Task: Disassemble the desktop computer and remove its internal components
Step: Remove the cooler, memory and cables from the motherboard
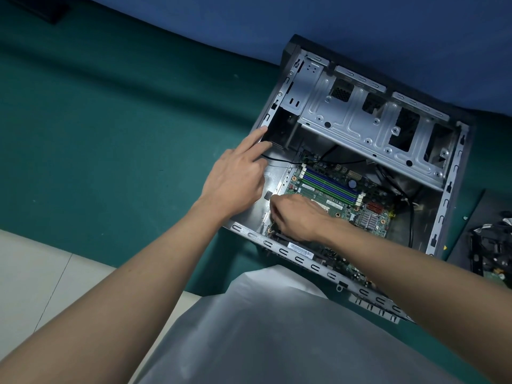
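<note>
Desktop computer case (pixel 454 173) lies on its side, open side up, on the green table (pixel 110 134), right of centre, its far end against a blue backdrop (pixel 277 23). The motherboard (pixel 327 189) sits inside on the case floor, with blue and green memory slots (pixel 332 185) and a small silver heatsink (pixel 370 218) visible. An empty metal drive cage (pixel 360 128) spans the far half. Black cables (pixel 410 212) run along the right inner side.

Left hand (pixel 235 181): fingers straight and spread, index fingertip resting on the left rim of the case, the other fingers reaching inside.

Right hand (pixel 296 217): fingers curled downward at the near left edge of the motherboard; cannot tell whether they pinch anything, as the fingertips are hidden.

Loose dark parts (pixel 490 245) lie on the table right of the case
</note>
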